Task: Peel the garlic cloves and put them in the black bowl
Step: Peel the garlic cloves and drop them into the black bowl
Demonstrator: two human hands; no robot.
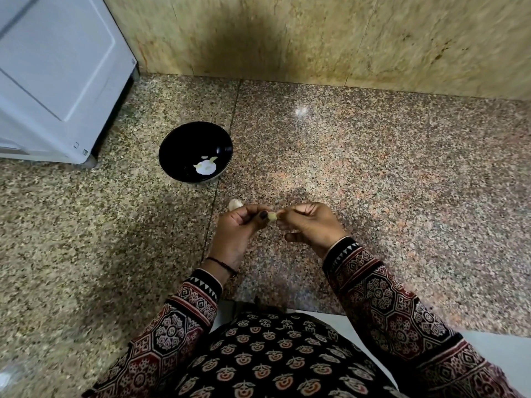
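A pale garlic clove (272,216) is pinched between both my hands above the granite counter. My left hand (241,225) holds it with thumb and curled fingers; my right hand (309,222) pinches its other end. Another pale garlic piece (234,203) shows just behind my left hand; whether the hand holds it or it lies on the counter I cannot tell. The black bowl (178,142) stands farther back to the left, with a few pale garlic cloves (205,167) at its bottom.
A white appliance (57,81) fills the back left corner, close to the bowl. A yellowish stone wall (344,38) closes the back of the speckled granite counter (402,168). The counter's front edge runs at the lower right by my body.
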